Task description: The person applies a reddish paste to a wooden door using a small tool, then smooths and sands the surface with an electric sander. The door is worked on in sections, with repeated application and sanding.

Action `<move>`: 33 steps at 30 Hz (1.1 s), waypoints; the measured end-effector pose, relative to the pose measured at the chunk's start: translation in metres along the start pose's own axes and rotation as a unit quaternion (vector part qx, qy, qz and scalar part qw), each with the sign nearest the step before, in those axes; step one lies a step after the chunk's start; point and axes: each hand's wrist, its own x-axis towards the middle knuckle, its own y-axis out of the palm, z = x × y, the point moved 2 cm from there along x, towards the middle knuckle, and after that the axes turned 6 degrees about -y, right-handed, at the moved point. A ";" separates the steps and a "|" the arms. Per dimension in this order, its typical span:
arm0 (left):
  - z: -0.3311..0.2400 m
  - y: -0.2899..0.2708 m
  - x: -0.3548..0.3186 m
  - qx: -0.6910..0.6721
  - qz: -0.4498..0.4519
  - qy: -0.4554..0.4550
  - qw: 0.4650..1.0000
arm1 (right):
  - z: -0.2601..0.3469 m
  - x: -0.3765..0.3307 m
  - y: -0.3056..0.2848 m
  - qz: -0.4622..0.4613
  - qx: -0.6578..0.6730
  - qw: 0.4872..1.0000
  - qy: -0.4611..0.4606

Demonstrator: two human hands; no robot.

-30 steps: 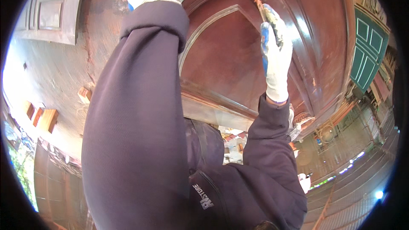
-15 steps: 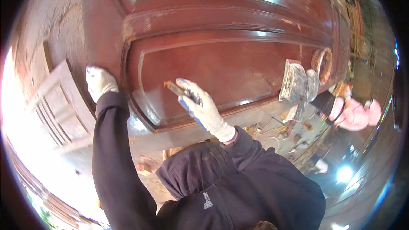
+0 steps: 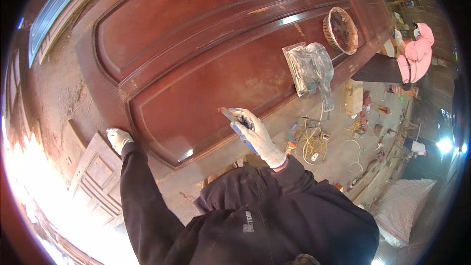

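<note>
A large reddish-brown panelled door point(image 3: 211, 88) lies flat in front of me. My left hand point(image 3: 119, 140), in a white work glove, is curled over the door's near left end. My right hand point(image 3: 257, 135), in a white glove with blue and dark stains, is above the door's near edge. Between its fingers is a narrow flat piece point(image 3: 228, 114) with a reddish tip; its exact kind is unclear. Farther right, a dust-covered power sander point(image 3: 314, 66) lies on the door. Beside it stands a round bowl point(image 3: 340, 32) with a crusted rim and dark red contents.
A smaller grey panelled door point(image 3: 100, 167) leans at the lower left. Yellow cords point(image 3: 314, 142) lie tangled on the floor to the right, near a wooden block point(image 3: 353, 97). A person in pink point(image 3: 417, 56) is at the far right end of the door. A pale sack point(image 3: 405, 208) lies lower right.
My view has swung, so the door now slants and the person in pink shows more fully. My right hand still holds the flat piece; my left stays at the door's end.
</note>
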 end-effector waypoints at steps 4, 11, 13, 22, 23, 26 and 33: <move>-0.027 -0.027 -0.054 -0.001 -0.121 0.108 0.987 | 0.005 -0.018 -0.010 -0.022 -0.040 0.997 -0.068; -0.107 0.008 -0.235 0.153 -0.017 0.303 0.941 | -0.036 -0.001 -0.036 -0.055 -0.086 0.991 -0.090; -0.141 0.027 -0.280 0.171 -0.021 0.322 0.931 | -0.023 0.006 -0.040 -0.069 -0.062 0.990 -0.104; -0.162 0.040 -0.303 0.153 -0.034 0.245 0.957 | -0.010 0.118 -0.091 -0.171 -0.377 0.814 -0.408; -0.164 0.042 -0.304 0.151 -0.029 0.256 0.954 | -0.005 0.134 -0.099 -0.185 -0.378 0.822 -0.384; -0.163 0.042 -0.307 0.163 -0.030 0.272 0.948 | 0.001 0.170 -0.106 -0.221 -0.384 0.821 -0.359; -0.165 0.048 -0.309 0.204 -0.027 0.254 0.945 | -0.017 0.193 -0.109 -0.251 -0.420 0.782 -0.385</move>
